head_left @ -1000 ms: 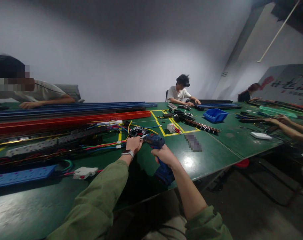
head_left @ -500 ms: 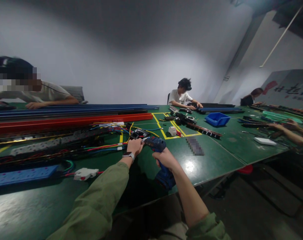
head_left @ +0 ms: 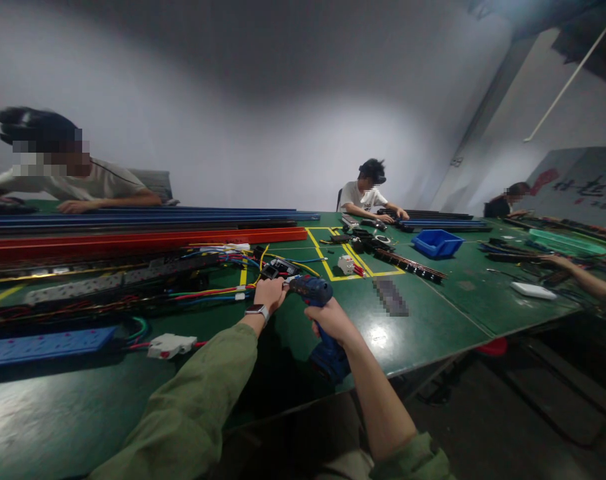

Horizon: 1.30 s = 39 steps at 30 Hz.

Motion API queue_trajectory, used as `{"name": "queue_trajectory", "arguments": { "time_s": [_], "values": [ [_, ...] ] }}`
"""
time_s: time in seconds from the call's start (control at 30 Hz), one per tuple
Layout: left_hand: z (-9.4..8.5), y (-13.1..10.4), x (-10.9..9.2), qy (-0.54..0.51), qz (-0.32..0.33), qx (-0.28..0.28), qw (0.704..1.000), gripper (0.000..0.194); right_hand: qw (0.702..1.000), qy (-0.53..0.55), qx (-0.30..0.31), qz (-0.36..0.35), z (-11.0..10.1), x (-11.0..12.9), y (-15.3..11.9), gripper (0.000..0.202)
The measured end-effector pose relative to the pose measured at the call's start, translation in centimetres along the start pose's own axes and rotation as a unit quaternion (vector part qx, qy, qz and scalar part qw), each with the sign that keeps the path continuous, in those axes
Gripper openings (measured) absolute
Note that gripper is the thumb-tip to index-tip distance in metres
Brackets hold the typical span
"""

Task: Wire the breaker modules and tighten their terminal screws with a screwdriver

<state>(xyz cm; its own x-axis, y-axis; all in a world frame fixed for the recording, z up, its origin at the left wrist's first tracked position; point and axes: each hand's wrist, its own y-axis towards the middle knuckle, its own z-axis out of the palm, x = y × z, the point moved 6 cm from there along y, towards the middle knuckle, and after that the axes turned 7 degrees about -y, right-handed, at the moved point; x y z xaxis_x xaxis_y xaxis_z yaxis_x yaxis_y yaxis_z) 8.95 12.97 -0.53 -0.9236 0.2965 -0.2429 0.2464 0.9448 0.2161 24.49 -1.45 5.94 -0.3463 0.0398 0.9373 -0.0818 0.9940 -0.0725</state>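
Note:
My right hand [head_left: 333, 321] is wrapped round the handle of a blue cordless drill [head_left: 311, 288]. The drill's nose points left and away, towards my left hand. My left hand [head_left: 271, 293], with a watch [head_left: 257, 310] on its wrist, is closed right by the drill's tip. Whatever its fingers grip is hidden behind them. Just beyond it lies a small black housing [head_left: 281, 268] with coloured wires [head_left: 217, 291] running off to the left. The bit and the spot it meets are too small to make out.
A blue power strip [head_left: 47, 347] and a white breaker [head_left: 171, 346] lie at the left. Red rails [head_left: 147, 241] run behind. A second breaker [head_left: 350, 265], a phone [head_left: 391, 297] and a blue bin [head_left: 437, 243] are to the right. Co-workers sit round the green table [head_left: 433, 327].
My hands and the drill keep almost the same place. The view has shifted slightly. At the far right, a co-worker's arms have moved.

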Motion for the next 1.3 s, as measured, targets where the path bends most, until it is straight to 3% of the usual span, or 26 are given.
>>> {"name": "queue_trajectory", "arguments": {
  "time_s": [0.43, 1.3],
  "values": [
    [0.22, 0.13, 0.15, -0.004, 0.013, -0.015, 1.0, 0.032, 1.0, -0.004, -0.012, 0.027, -0.11, 0.5, -0.6, 0.007],
    [0.36, 0.16, 0.27, -0.011, 0.038, -0.048, 0.998, 0.032, 1.0, 0.002, 0.005, 0.005, 0.07, 0.19, -0.08, 0.008]
  ]
}}
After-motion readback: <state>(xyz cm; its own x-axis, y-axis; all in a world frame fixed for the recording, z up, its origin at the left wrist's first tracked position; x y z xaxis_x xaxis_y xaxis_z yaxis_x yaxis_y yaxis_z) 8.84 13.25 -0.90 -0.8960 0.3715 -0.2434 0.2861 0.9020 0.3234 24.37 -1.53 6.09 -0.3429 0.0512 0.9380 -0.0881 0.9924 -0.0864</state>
